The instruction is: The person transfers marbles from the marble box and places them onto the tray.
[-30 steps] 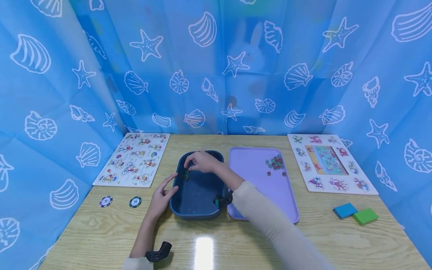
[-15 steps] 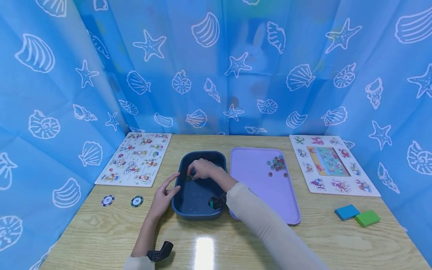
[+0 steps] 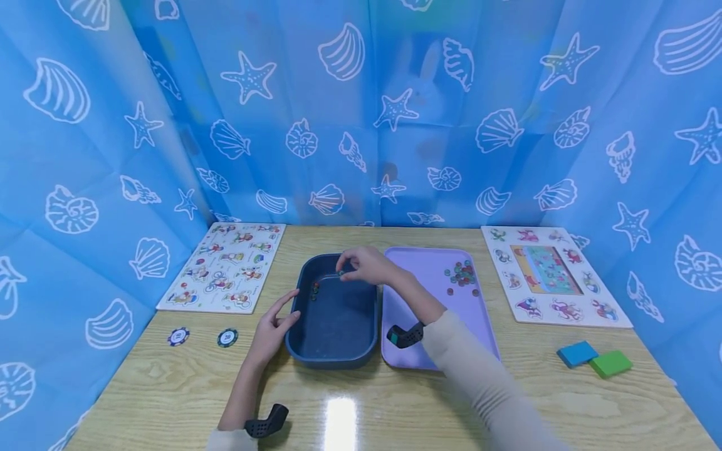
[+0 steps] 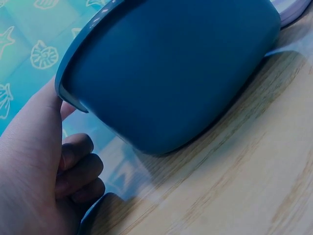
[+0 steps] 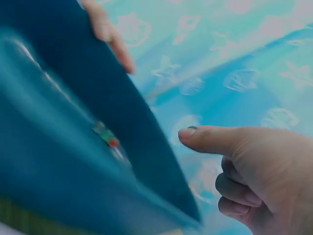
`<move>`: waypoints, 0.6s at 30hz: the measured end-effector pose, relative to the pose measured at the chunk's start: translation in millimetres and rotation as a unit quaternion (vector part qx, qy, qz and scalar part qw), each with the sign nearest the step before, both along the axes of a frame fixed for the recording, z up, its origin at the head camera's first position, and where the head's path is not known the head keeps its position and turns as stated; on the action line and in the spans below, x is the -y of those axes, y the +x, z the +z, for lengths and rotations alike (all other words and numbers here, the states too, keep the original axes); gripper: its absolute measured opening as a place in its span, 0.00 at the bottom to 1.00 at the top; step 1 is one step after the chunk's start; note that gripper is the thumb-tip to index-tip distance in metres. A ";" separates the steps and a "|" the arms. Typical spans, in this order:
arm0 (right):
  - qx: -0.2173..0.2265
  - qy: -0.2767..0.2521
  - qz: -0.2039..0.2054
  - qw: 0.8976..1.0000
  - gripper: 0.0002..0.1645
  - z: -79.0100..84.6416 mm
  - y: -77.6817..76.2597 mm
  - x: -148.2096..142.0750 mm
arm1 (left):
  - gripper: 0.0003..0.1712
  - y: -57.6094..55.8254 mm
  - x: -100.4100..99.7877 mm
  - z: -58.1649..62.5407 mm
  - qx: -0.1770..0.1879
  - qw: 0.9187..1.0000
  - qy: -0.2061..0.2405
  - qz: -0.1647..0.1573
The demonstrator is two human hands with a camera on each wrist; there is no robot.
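A deep dark-blue basin (image 3: pixel 338 326) stands on the table. My left hand (image 3: pixel 267 332) holds its left rim, thumb tip over the edge and index finger along the outside; the other fingers curl beneath, as the left wrist view shows. Above the basin's far right part, my right hand (image 3: pixel 366 266) pinches a small green disc (image 5: pixel 193 128) between thumb and index finger, mostly hidden by the fingertips. Several small green and red discs (image 3: pixel 314 292) lie inside along the basin's left wall.
Right of the basin is a lilac tray (image 3: pixel 414 282) with several red and green discs (image 3: pixel 462 274). Picture boards (image 3: pixel 225 266) (image 3: pixel 555 275) lie at both sides. Two poker chips (image 3: pixel 228 337) lie at left, blue (image 3: pixel 576 354) and green blocks (image 3: pixel 611 363) at right.
My right hand reached down to the discs at the basin's left wall, then rose and moved right with one green disc. The left hand stays at the rim.
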State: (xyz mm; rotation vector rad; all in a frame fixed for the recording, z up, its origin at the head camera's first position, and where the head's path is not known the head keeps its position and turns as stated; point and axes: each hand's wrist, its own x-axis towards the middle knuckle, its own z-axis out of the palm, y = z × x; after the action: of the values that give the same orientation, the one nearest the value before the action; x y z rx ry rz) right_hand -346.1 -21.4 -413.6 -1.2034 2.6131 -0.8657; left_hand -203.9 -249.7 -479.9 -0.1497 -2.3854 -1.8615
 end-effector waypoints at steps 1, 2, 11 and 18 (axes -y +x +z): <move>0.001 -0.012 -0.007 1.000 0.12 1.7 -0.7 -10.1 | 0.26 0.0 0.0 0.1 -0.002 1.000 0.001 -0.001; 0.000 -0.022 -0.016 1.000 0.12 2.9 -1.4 -21.0 | 0.26 0.2 0.1 0.4 -0.003 1.000 0.002 -0.002; 0.004 -0.053 -0.121 0.991 0.10 -26.7 -19.5 -116.7 | 0.26 1.2 -0.1 3.7 0.017 1.000 -0.008 0.009; 0.054 -0.003 -0.162 0.985 0.10 -56.3 -25.1 -163.1 | 0.26 0.8 -1.4 3.1 0.014 1.000 -0.007 0.006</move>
State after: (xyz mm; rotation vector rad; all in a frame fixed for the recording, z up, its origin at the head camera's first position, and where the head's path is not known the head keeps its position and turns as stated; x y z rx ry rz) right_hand -371.2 141.8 -469.9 -0.7162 2.7597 -0.9596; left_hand -203.1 -248.3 -476.8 -0.1106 -2.4127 -1.8555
